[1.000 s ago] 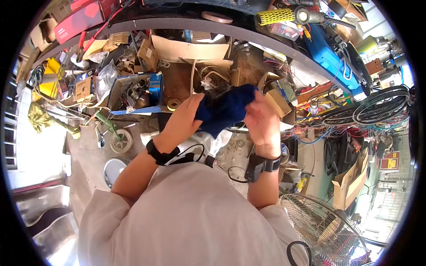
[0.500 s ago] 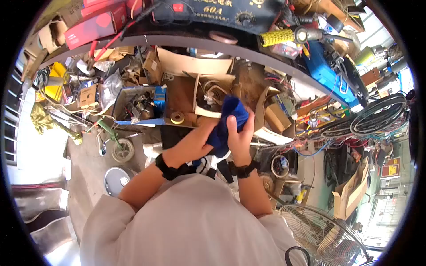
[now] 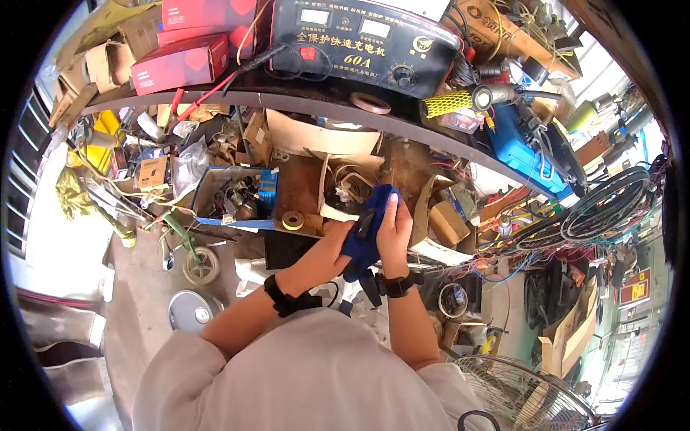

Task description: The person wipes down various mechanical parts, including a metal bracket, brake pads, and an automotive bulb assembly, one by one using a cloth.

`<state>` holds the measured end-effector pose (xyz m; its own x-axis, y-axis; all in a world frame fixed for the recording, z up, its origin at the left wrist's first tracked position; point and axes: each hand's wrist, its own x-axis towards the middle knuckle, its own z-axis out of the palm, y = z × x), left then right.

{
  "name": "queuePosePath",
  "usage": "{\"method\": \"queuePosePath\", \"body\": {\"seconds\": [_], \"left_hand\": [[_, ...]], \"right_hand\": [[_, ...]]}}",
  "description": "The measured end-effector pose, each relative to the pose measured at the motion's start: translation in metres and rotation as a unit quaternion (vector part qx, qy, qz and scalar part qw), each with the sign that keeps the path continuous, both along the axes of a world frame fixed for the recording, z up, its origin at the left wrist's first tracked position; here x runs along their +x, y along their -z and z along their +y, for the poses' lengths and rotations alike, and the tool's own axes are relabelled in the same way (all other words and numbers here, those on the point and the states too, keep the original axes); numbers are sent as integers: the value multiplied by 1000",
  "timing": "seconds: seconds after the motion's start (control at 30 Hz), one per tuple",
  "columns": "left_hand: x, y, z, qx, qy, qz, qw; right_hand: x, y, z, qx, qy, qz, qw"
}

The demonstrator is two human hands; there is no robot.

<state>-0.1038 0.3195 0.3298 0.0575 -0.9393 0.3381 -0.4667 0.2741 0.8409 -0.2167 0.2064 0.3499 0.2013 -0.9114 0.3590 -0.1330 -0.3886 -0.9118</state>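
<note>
A dark blue cloth [image 3: 365, 233] is bunched between my two hands in front of my chest. My left hand [image 3: 332, 248] grips its left side, with the fingers partly hidden behind the fabric. On the right side my right hand [image 3: 394, 231] is closed on the cloth, its thumb pointing up along the upper part. Both wrists wear black straps. Just beyond the cloth lies an open cardboard box [image 3: 325, 188] with coiled material in it.
A bench edge [image 3: 302, 105] crosses ahead, bearing a black charger [image 3: 359, 54] and red boxes [image 3: 181, 65]. Below are a blue-edged box of parts [image 3: 233, 221] and yellow tape [image 3: 292, 220]. Black cable coils [image 3: 607, 205] and a fan [image 3: 521, 391] are on the right.
The cloth, spread between my hands a second ago, is now bunched more upright, and my hands are closer together. The view has tilted up, showing more of the charger and bench top.
</note>
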Motion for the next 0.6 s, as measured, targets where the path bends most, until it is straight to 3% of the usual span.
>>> {"method": "queuePosePath", "body": {"seconds": [0.07, 0.13, 0.17, 0.2, 0.27, 0.37, 0.4, 0.43, 0.5, 0.6], "left_hand": [[-2, -7, 3, 53, -37, 87, 994], [4, -4, 1, 80, -106, 127, 983], [13, -15, -3, 186, -175, 187, 949], [28, 0, -11, 176, -183, 249, 935], [37, -9, -19, 180, -103, 471, 857], [16, -45, -17, 151, -65, 378, 911], [14, -28, -18, 97, -30, 196, 975], [8, -30, -17, 24, -13, 128, 991], [0, -19, -19, -60, -5, -25, 998], [3, -32, -17, 12, -13, -66, 998]], "right_hand": [[1, -2, -1, 6, 12, 65, 998], [1, -8, 8, -60, 11, 48, 997], [-1, -10, 13, -79, 7, 59, 995], [-3, -12, 18, -96, 5, 72, 993], [-4, -17, 25, -100, -11, 88, 991], [4, -24, 27, -120, -34, 82, 989], [5, -26, 25, -115, -23, 101, 988], [5, -27, 23, -109, -12, 121, 987], [3, -31, 16, -61, 2, 131, 990], [8, -31, 6, -82, -7, 93, 992]]}}
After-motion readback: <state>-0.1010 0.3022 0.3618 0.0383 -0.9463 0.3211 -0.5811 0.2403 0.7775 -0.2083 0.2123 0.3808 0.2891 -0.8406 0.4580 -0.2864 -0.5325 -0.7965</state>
